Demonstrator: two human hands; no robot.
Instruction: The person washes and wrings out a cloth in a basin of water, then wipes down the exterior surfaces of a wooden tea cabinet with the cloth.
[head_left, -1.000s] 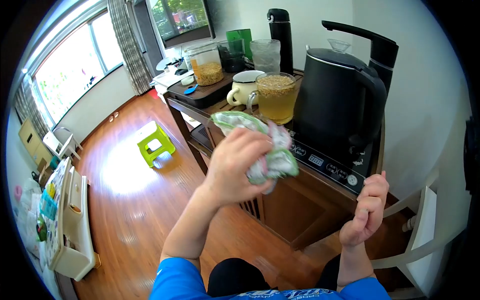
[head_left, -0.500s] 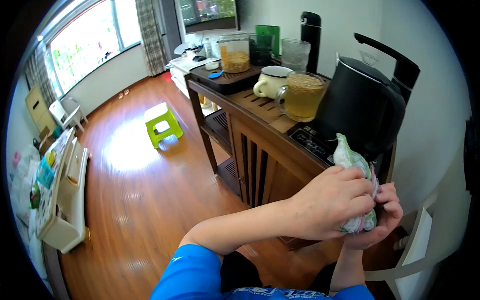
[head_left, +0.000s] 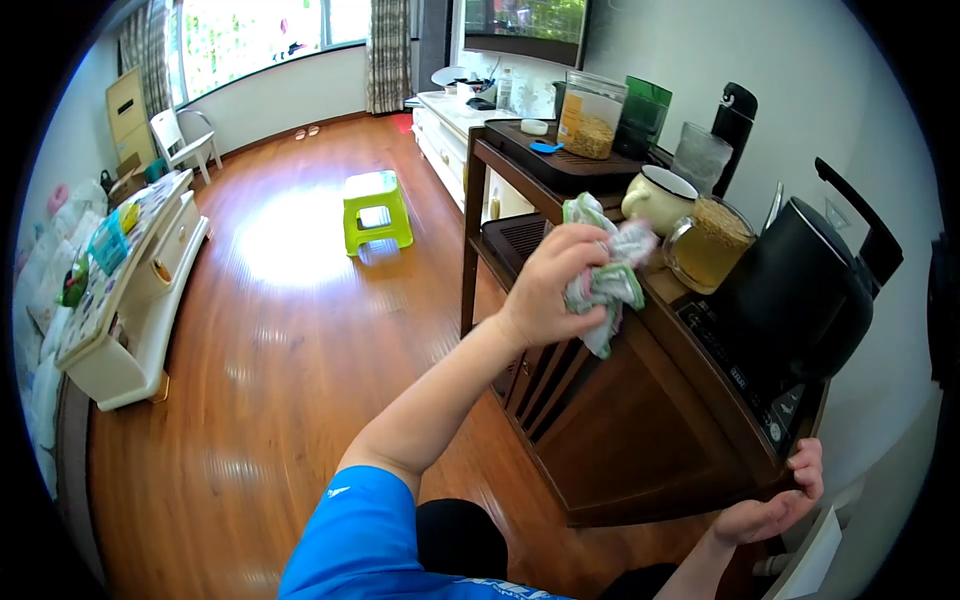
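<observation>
My left hand [head_left: 556,283] is closed round a crumpled cloth [head_left: 610,290], white with green edging and pink patches. It is held at the front edge of the brown wooden tea cabinet [head_left: 640,420], just in front of a cream mug [head_left: 660,198]. Beside the mug stands a glass mug [head_left: 708,243] of yellowish drink with grains floating on top. My right hand [head_left: 770,505] is palm up by the cabinet's near right corner, fingers loosely curled and apart, nothing in it. A black kettle [head_left: 800,295] stands on a dark panel with controls above that hand.
On the cabinet's raised tray [head_left: 520,165] are a grain jar [head_left: 592,115], a blue spoon [head_left: 546,147] and a green container [head_left: 642,118]. A clear tumbler [head_left: 700,158] and black flask [head_left: 733,125] stand behind the mugs. A green stool [head_left: 378,215] is on the floor.
My hands have parted. The left has carried the cloth leftward along the cabinet's front; the right has let go of it and dropped lower. The view has turned, so the cabinet sits farther right.
</observation>
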